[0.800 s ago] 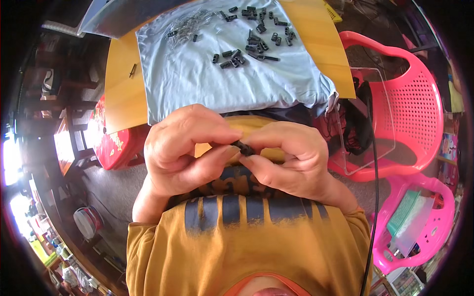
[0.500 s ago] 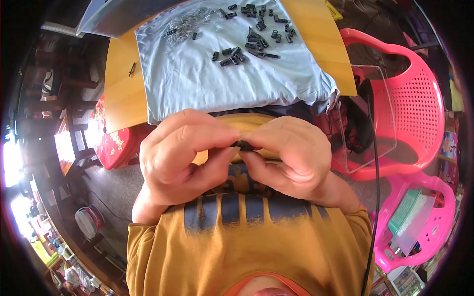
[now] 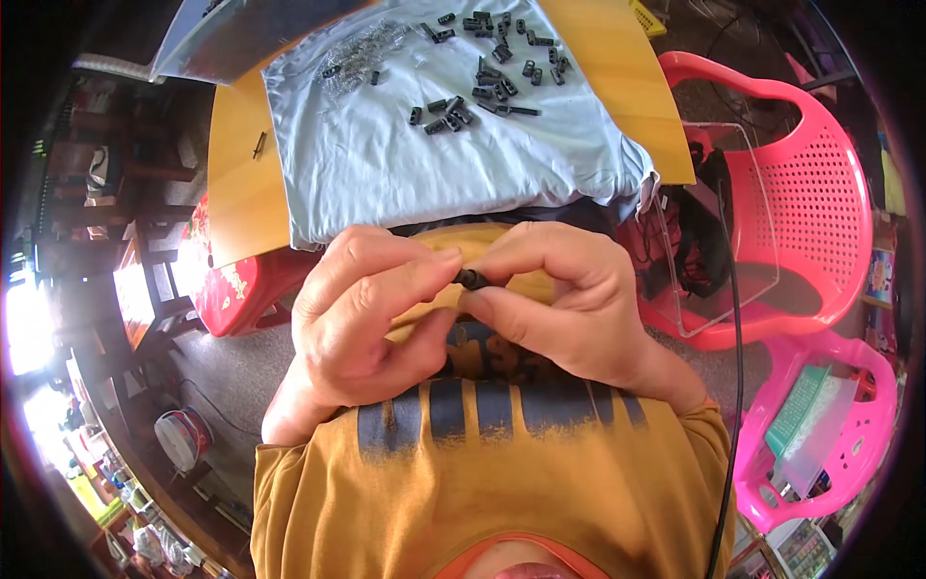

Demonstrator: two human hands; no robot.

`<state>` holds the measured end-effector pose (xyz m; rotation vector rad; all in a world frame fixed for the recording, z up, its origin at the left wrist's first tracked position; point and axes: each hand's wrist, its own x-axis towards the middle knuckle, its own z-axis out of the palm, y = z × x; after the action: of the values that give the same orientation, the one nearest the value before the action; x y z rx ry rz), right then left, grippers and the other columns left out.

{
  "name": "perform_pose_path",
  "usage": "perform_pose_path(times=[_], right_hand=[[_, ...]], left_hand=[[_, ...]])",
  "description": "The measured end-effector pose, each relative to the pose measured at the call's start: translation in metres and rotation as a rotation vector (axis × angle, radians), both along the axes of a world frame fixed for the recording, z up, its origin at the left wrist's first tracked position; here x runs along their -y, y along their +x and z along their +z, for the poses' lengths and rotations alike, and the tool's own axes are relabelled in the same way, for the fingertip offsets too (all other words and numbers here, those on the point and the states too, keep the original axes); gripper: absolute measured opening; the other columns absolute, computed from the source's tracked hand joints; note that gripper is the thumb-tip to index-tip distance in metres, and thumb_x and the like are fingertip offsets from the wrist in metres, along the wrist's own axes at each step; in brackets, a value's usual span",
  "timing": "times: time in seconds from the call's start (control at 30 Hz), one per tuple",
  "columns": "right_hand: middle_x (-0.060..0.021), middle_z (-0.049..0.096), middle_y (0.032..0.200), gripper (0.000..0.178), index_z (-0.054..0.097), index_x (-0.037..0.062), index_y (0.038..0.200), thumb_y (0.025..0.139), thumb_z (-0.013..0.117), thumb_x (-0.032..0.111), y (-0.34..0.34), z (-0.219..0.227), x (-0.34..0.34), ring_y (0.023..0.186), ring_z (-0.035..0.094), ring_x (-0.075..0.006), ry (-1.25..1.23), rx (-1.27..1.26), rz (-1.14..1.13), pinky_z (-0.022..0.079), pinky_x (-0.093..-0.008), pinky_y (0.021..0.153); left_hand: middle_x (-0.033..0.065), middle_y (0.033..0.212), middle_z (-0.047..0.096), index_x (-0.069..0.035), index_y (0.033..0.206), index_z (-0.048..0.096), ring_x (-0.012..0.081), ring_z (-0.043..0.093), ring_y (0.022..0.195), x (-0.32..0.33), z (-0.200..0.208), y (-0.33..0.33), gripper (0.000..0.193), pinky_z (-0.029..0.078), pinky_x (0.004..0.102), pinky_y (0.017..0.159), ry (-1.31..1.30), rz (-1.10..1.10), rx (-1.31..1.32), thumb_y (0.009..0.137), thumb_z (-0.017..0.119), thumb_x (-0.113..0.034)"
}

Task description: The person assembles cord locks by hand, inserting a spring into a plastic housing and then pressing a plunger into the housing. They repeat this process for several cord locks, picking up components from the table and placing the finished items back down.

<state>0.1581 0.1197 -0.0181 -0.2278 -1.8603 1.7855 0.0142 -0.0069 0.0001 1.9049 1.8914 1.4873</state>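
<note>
Cloth, light blue (image 3: 386,179), is covering much of the wooden bench (image 3: 236,188), and both hands are working just off its near edge, in front of the person's shirt (image 3: 482,482). Right hand (image 3: 579,304) is pinching a small black piece (image 3: 471,279) between thumb and forefinger, so the piece is hanging in the air, clear of the cloth on its near side. Left hand (image 3: 371,314) is changing most: in the earlier frames its thumb and forefinger were closing on the other end of that piece, whereas now the thumb is standing lower, well apart from the forefinger, and the fingers are spreading loosely. Its forefinger tip is staying near the piece; whether it is touching, I cannot tell. More of the piece is showing now than half a second ago.

On the cloth, the short black parts (image 3: 449,116) are lying in the same loose clusters as before, toward its middle and far right. A slender black rod (image 3: 511,109) is resting among them, and the tangled, clear-looking heap (image 3: 362,63) is sitting at the cloth's far left. Beyond the cloth's left edge, a thin dark item (image 3: 258,145) is lying on bare wood, likewise unmoved. A red chair (image 3: 810,183) is standing right of the cloth.
</note>
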Motion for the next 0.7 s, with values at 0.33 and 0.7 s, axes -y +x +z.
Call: perform_pose_path(times=[0.33,0.7], right_hand=[[-0.0046,0.065,0.09,0.01,0.068,-0.0004,0.086,0.078,0.074,0.001,-0.001,-0.009,-0.001,0.087,0.059,-0.01,-0.402,0.044,0.134,0.046,-0.0238,0.078],[-0.0044,0.06,0.096,0.011,0.069,0.001,0.086,0.077,0.075,0.001,0.0,-0.007,-0.004,0.089,0.056,-0.0101,-0.51,0.104,0.216,0.043,-0.0222,0.079]], left_hand=[[0.0071,0.092,0.065,-0.004,0.107,0.063,0.0206,0.061,0.072,-0.006,-0.006,-0.011,0.056,0.047,0.0336,0.063,0.049,-0.076,-0.279,0.054,0.079,0.0],[0.0078,0.09,0.062,-0.001,0.108,0.062,0.02,0.06,0.072,-0.008,-0.019,-0.012,0.05,0.049,0.0347,0.063,0.164,-0.088,-0.288,0.062,0.08,-0.007]])
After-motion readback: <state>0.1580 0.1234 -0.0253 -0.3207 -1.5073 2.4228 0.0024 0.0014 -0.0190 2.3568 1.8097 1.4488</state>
